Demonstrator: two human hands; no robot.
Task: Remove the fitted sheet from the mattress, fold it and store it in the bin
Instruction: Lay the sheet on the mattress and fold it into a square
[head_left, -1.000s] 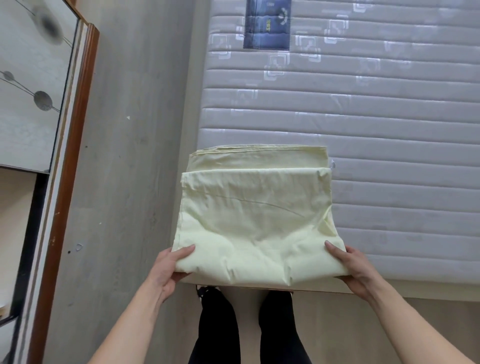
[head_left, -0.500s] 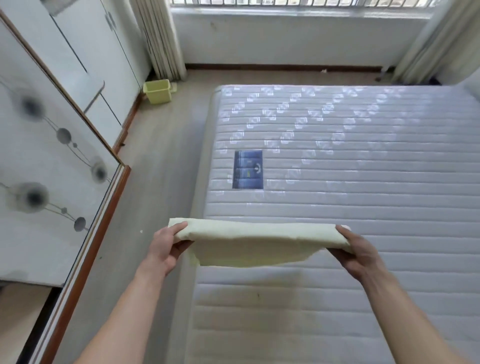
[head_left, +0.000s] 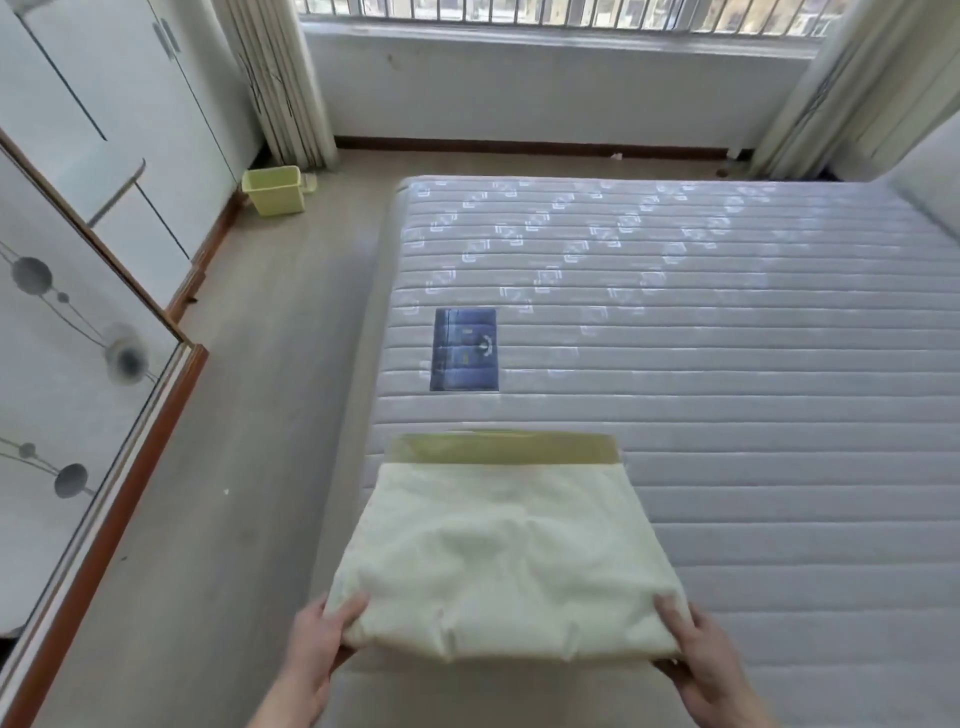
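Meanwhile left hand (head_left: 317, 642), right hand (head_left: 698, 660) fingers clamped on folded sheet (head_left: 506, 561); blue mattress label (head_left: 464, 348) unreadable.

- A white wardrobe (head_left: 104, 119) stands along the left wall, with a wood skirting at its foot.
- A sliding door panel (head_left: 67, 364) printed with grey circles and thin lines sits nearer, framed in reddish-brown wood.
- Pale curtains (head_left: 280, 78) hang at both ends of a barred window (head_left: 561, 13).
- Grey floor (head_left: 249, 415) runs between the wardrobe and the bed.
- A dark skirting board (head_left: 519, 147) lines the wall below the window.
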